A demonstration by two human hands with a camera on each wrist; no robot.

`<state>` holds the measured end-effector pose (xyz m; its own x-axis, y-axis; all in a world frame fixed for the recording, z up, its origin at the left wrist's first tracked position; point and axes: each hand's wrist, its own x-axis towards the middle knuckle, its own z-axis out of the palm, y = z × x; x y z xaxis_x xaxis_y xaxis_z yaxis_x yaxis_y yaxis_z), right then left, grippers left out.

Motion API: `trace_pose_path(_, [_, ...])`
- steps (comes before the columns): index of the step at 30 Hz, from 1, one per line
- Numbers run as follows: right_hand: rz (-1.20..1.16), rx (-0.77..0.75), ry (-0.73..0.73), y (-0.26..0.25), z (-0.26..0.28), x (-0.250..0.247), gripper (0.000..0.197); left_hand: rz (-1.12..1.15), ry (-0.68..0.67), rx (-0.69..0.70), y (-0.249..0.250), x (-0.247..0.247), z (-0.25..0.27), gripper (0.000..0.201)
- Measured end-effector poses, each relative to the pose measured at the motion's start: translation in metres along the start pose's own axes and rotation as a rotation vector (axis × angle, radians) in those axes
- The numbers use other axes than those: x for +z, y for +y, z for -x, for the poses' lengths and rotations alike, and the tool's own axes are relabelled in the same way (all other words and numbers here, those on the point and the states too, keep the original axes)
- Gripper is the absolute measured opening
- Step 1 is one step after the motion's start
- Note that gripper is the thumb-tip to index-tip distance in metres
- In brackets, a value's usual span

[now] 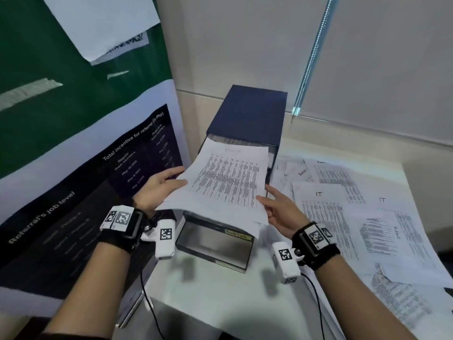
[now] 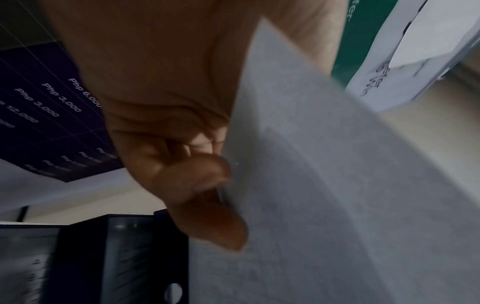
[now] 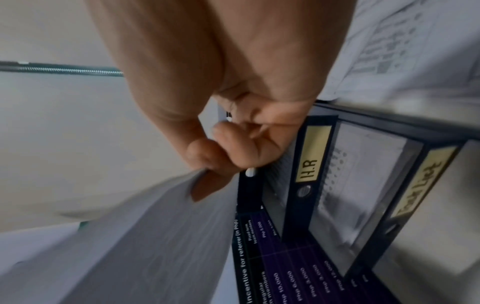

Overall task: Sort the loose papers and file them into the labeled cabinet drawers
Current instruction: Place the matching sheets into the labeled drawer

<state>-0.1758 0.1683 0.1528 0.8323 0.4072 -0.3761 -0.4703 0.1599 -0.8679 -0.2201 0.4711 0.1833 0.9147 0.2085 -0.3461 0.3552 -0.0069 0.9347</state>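
Observation:
A sheaf of printed papers (image 1: 228, 182) hangs in front of the dark blue drawer cabinet (image 1: 247, 114), its far edge at the cabinet's top opening. My left hand (image 1: 176, 179) pinches the sheaf's left edge, and the left wrist view shows the thumb and curled fingers (image 2: 207, 185) on the papers (image 2: 337, 205). My right hand (image 1: 266, 195) pinches the right edge, its fingertips (image 3: 205, 162) closed on a corner of the papers (image 3: 142, 236). Below the sheaf a lower drawer (image 1: 215, 244) with a yellow label stands pulled out. Another drawer's label reads H.R (image 3: 310, 156).
Several loose printed sheets marked IT (image 1: 318, 193) and Admin (image 1: 397, 235) cover the right side of the white table (image 1: 220, 303). A large banner (image 1: 73, 168) stands close at the left. A bead chain (image 1: 311, 57) hangs by the wall behind the cabinet.

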Motion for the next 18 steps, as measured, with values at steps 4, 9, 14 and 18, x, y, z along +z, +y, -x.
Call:
trace_pose_path(4, [-0.054, -0.005, -0.111, -0.007, 0.009, 0.01, 0.037, 0.096, -0.066, 0.05, 0.014, -0.008, 0.006, 0.046])
trace_pose_path(9, [-0.025, -0.064, 0.137, -0.027, 0.001, 0.008, 0.05, 0.15, -0.035, 0.072, 0.024, -0.005, -0.007, 0.043])
trace_pose_path(14, [-0.029, -0.067, 0.27, -0.047, -0.031, -0.002, 0.057, 0.174, -0.08, 0.029, 0.023, 0.008, -0.034, 0.041])
trace_pose_path(18, [0.123, -0.008, 0.169, -0.054, -0.037, -0.004, 0.038, 0.096, 0.072, 0.072, 0.02, 0.018, -0.061, 0.041])
